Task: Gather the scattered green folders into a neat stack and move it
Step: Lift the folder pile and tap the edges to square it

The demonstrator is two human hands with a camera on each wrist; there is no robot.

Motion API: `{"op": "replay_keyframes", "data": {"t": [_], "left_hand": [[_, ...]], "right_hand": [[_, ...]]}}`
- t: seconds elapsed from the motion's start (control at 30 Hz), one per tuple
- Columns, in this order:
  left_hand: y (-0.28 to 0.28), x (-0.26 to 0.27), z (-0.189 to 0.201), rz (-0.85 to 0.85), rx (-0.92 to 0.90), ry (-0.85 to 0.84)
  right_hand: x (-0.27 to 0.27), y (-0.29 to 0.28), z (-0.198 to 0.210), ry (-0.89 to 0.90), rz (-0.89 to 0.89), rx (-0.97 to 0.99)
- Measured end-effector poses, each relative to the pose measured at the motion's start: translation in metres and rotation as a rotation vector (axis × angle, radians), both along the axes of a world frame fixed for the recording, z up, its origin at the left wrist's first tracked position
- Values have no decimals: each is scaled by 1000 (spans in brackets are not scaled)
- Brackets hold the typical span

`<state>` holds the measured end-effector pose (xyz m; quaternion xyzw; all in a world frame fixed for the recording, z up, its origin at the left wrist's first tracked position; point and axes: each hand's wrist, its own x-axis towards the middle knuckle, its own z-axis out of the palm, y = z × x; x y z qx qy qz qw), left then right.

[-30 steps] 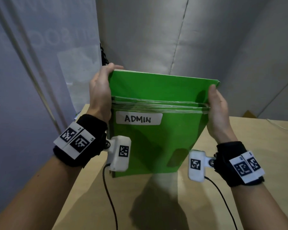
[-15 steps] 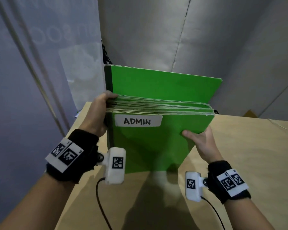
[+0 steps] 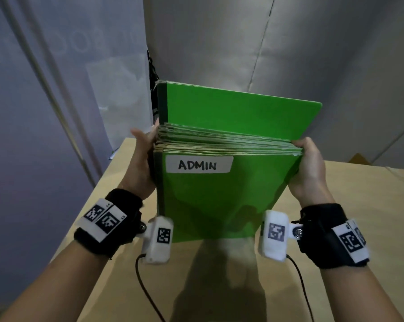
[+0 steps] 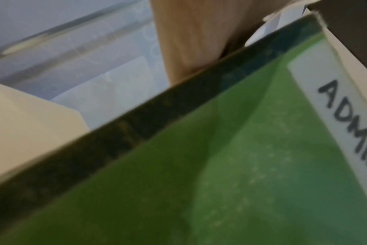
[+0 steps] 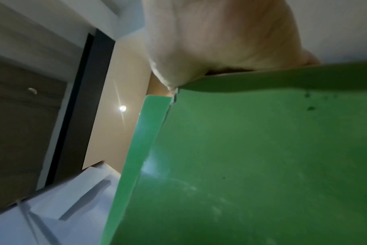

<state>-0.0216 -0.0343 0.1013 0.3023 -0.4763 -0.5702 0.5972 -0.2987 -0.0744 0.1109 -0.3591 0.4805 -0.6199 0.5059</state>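
While we hold the folders (image 3: 219,196) upright between both hands, their lower edge stands on, or just above, the bench (image 3: 359,228); we cannot tell which. Our left hand (image 3: 141,163) clasps the left side of the stack near the top, thumb toward us, the other fingers hidden behind the folders. Our right hand (image 3: 309,163) grips the right side at about the same height, fingers curled over the top corner of the front folders. The front folder bears a white label (image 3: 199,164) reading ADMIN. Behind it many folders sit packed together with their top edges roughly level, and one rear folder (image 3: 240,115) rises well above them. The left wrist view shows the dark spine (image 4: 157,107) of the front folder and part of the label, blurred. The right wrist view shows our palm (image 5: 220,36) pressed against the folders' green edge (image 5: 140,149). A grey wall (image 3: 289,43) stands behind the bench.
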Motion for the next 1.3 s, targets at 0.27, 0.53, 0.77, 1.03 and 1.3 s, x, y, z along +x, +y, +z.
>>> {"op": "replay_keyframes", "data": {"t": [0.27, 0.53, 0.77, 1.03, 1.3], "left_hand": [[-8, 4, -45, 78, 50, -313], [-14, -18, -43, 268, 30, -270], [-29, -15, -29, 226, -5, -286], [-27, -13, -61, 132, 95, -304], [-19, -12, -84, 108, 170, -291]], "right_hand": [[-16, 7, -49, 196, 252, -96], [-1, 14, -72, 260, 116, -96], [-8, 17, -60, 248, 53, -156], [-10, 18, -78, 313, 148, -118], [-10, 23, -103, 244, 205, -54]]}}
